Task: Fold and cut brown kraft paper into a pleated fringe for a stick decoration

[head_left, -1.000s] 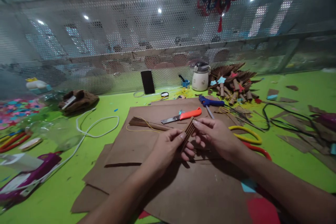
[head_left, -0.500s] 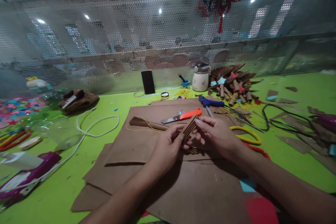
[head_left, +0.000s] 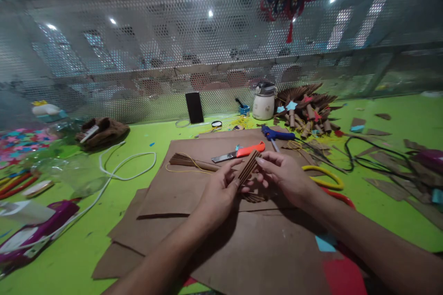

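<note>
Between my two hands is a narrow strip of pleated brown paper (head_left: 248, 168), tilted up to the right. My left hand (head_left: 221, 191) is closed on its lower end, thumb on top. The fingertips of my right hand (head_left: 282, 170) pinch its upper right edge. Below it, another folded brown paper piece (head_left: 254, 197) shows partly behind my fingers. Just beyond lies an orange box cutter (head_left: 238, 151) with its blade out, pointing left. A pleated paper bundle with yellow thread (head_left: 188, 161) rests left of it. Under everything are stacked brown paper sheets (head_left: 166, 198).
A blue glue gun (head_left: 278, 133) and yellow-handled scissors (head_left: 325, 178) lie to the right. Behind are a white jar (head_left: 263, 103), a dark phone (head_left: 194, 107) and a heap of pleated paper pieces (head_left: 308, 106). A white cable (head_left: 104, 184) loops on the left.
The pleated strip has turned slightly, so more of its ridged face shows. Both hands keep their hold in nearly the same place.
</note>
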A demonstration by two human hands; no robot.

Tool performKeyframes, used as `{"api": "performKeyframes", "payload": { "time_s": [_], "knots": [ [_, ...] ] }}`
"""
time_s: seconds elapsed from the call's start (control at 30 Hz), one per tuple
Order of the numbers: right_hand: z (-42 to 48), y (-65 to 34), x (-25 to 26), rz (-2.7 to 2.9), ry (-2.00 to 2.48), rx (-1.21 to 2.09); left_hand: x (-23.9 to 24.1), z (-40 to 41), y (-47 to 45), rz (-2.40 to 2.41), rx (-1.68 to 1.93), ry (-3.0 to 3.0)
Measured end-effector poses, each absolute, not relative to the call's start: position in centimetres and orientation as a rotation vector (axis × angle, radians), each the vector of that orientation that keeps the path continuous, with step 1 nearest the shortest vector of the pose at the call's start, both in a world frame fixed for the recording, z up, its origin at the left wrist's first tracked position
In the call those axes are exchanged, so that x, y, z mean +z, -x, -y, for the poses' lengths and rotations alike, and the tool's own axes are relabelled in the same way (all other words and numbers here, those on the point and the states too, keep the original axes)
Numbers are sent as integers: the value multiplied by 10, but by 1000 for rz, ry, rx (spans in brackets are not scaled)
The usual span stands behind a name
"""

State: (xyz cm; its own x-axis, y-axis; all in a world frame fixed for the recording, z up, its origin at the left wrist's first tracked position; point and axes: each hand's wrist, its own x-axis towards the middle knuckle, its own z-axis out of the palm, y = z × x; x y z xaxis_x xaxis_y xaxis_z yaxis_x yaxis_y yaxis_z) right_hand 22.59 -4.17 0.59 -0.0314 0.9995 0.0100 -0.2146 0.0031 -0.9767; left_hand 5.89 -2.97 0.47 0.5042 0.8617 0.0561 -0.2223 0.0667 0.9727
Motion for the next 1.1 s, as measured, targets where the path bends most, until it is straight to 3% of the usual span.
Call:
{"api": "performKeyframes", "payload": {
  "time_s": [1.1],
  "knots": [
    [46, -225, 8, 1061, 1009, 1420, 21, 28, -52, -864, 1140, -964]
  ]
}}
